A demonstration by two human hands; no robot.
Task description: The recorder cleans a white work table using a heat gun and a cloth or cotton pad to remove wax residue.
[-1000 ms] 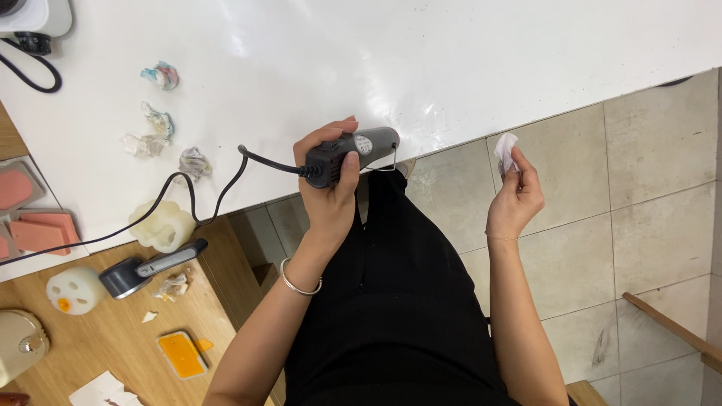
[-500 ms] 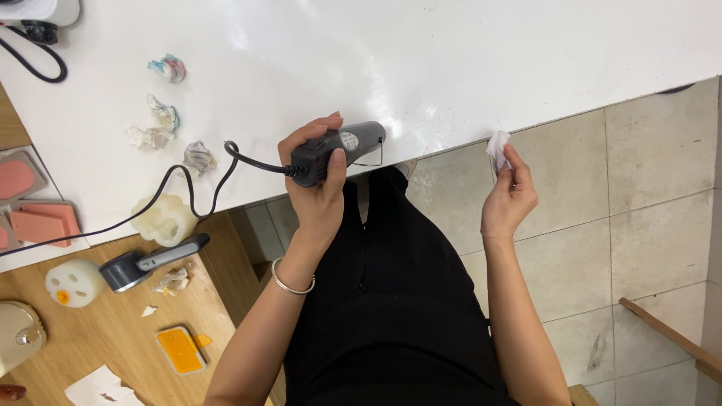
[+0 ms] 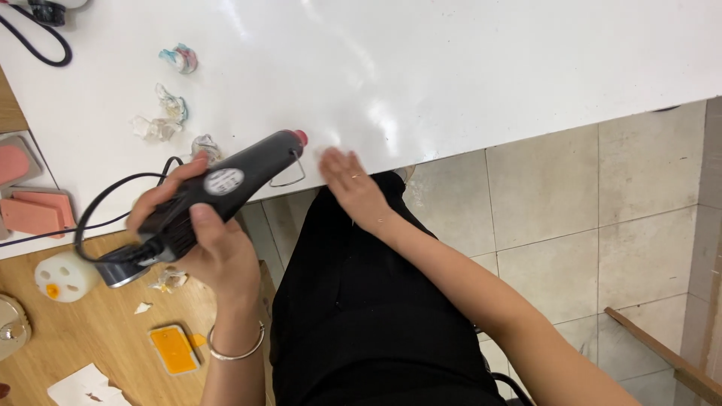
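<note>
My left hand grips the black heat gun; my right hand lies flat, empty, beside its nozzle on the white table

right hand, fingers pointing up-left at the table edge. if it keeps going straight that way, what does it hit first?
Probably the red-tipped nozzle of the black corded heat gun held in the left hand. The right hand lies flat at the glossy white table's edge; the nozzle's height above the table is unclear.

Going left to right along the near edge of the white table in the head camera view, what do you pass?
Pink pads → left hand gripping the black heat gun → right hand flat at the table edge → tiled floor.
</note>
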